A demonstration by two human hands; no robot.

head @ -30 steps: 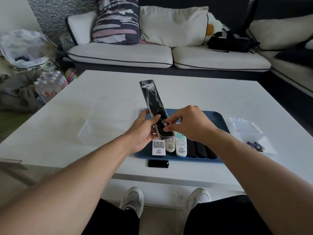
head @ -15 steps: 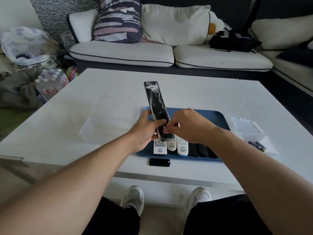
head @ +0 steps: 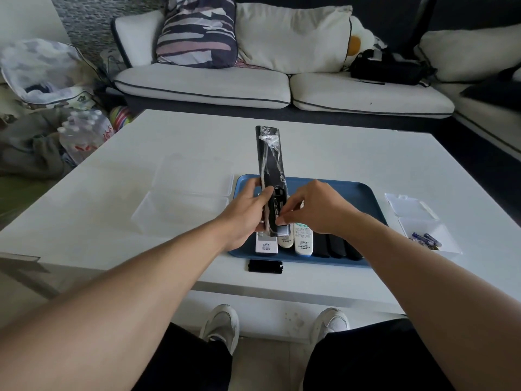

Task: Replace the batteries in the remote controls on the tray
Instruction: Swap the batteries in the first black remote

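Head view: your left hand (head: 248, 214) is wrapped around the lower part of the long black remote (head: 271, 176), fingers closed on its edge, thumb across its near face. The remote stands tilted, its far end pointing away from you over the white table (head: 352, 159), crinkled clear plastic clinging to that upper part. Your right hand (head: 318, 208) comes in from the other side, fingertips (head: 282, 220) pinched tight at the open battery bay near the remote's lower end. Whether there's a battery between those fingertips, I cannot tell; they cover the spot.

Right beneath your hands sits the blue tray (head: 358, 190), with more remotes lined up along its near edge: a white one (head: 265, 245) at the left, two more pale ones (head: 303, 240) beside it, then dark ones (head: 335, 246). A small black cover (head: 265, 266) lies flat on the table just in front of the tray. Off to the right, an open clear box (head: 448, 246) holds a few purple batteries (head: 425, 239). To the left of the tray rests another clear plastic container (head: 183, 201). Beyond the table, the sofa (head: 203, 83) carries its cushions.
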